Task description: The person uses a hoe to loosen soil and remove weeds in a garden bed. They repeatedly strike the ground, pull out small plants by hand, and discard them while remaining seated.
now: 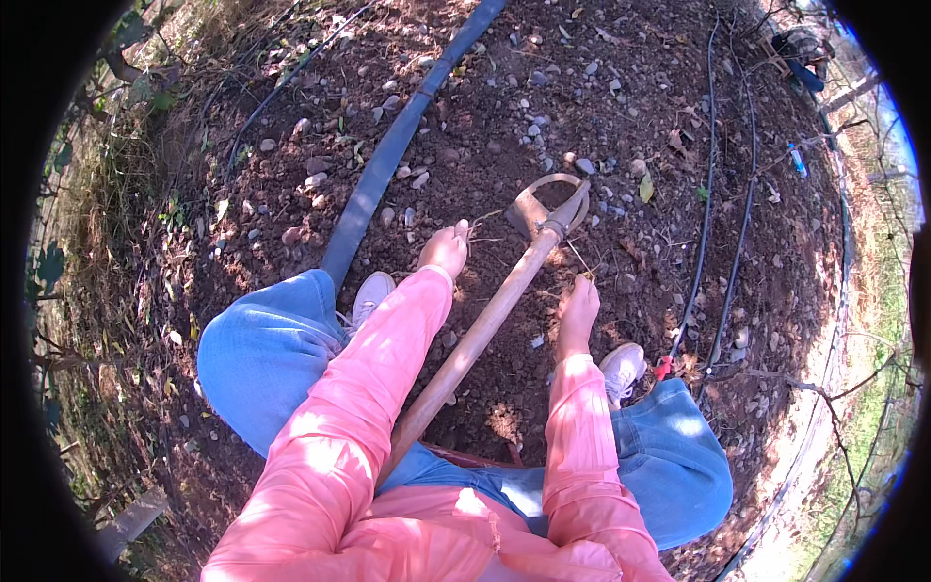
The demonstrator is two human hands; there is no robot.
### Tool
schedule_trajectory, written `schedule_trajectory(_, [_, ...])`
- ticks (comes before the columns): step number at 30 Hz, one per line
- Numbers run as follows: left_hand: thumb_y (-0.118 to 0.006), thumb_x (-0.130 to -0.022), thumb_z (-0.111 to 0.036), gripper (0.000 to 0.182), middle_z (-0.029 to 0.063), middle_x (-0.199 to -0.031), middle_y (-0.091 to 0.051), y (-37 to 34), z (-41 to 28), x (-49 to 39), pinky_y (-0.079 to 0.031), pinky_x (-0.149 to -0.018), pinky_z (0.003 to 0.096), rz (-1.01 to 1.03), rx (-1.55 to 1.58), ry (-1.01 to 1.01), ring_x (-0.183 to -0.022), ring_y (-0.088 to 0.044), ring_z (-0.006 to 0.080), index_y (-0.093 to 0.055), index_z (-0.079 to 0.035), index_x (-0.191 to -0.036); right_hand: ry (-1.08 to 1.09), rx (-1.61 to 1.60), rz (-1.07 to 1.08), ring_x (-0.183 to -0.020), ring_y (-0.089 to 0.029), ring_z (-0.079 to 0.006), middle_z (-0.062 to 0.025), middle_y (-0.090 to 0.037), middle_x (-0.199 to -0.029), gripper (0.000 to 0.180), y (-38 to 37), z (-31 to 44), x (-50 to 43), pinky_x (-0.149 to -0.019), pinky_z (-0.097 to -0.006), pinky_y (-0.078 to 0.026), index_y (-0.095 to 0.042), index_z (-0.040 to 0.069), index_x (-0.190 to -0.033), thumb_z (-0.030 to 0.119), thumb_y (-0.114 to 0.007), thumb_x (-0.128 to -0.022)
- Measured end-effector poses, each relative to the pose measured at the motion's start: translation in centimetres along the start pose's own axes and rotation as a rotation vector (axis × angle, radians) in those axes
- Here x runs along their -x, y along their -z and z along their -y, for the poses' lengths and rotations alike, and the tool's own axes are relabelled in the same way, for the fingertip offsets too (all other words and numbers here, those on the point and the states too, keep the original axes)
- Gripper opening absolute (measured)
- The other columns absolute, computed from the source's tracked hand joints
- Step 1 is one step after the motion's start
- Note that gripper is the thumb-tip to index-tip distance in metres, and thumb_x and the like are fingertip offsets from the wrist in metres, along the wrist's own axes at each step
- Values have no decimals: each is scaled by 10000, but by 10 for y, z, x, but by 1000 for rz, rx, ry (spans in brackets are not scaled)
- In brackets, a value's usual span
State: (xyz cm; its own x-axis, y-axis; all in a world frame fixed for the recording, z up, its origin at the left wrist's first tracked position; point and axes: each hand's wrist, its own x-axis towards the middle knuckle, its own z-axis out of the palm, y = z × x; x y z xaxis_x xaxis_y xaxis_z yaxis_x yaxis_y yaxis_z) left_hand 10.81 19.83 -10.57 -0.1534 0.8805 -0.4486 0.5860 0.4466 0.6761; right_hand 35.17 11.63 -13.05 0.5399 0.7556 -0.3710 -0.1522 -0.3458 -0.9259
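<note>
A hoe-like tool with a wooden handle (480,331) slants across my lap between my arms. Its metal head (529,211), with a curved band around the handle's end, points away from me. Thin cord or wire (558,228) is wound around the handle just below the head. My left hand (445,249) is closed on a thin strand (489,216) to the left of the head. To the right of the handle, my right hand (580,309) pinches another thin strand (580,254) running up towards the binding. Whether both strands are one piece, I cannot tell.
A flat blue-grey hose (385,160) runs over stony soil at the left. Thin black irrigation tubes (707,189) lie at the right, one near a red fitting (662,367). Bare branches (829,400) reach in from the right. A person (800,54) is far off at the upper right.
</note>
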Motion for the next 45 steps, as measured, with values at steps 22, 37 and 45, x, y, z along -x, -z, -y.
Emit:
schedule_trajectory(22, [-416, -1042, -323, 339, 32, -637, -491, 189, -179, 161, -425, -381, 277, 516, 229, -587, -425, -443, 108, -510, -60, -849, 281, 653, 524, -601, -518, -148, -48, -570, -693, 360, -3, 315, 118, -541, -312, -410, -578, 6, -906, 359, -518, -937])
schedule_trajectory(37, [-389, -1025, -471, 641, 136, -1230, -510, 180, -152, 110, -570, -800, 368, 497, 544, -419, -1013, -600, 212, -303, 7, -1443, 753, 545, 697, -608, -495, -129, -117, -587, -690, 199, -86, 285, 117, -574, -332, -435, -562, -13, -951, 169, -640, -931])
schedule_trajectory(45, [-424, -1034, -358, 366, 67, -1179, -577, 146, -143, 100, -526, -896, 432, 902, 951, -137, -1039, -608, 214, -487, -93, -1278, 702, 601, 778, -792, -651, -345, -196, -656, -864, 198, -82, 272, 106, -690, -409, -502, -600, -8, -969, 138, -677, -860])
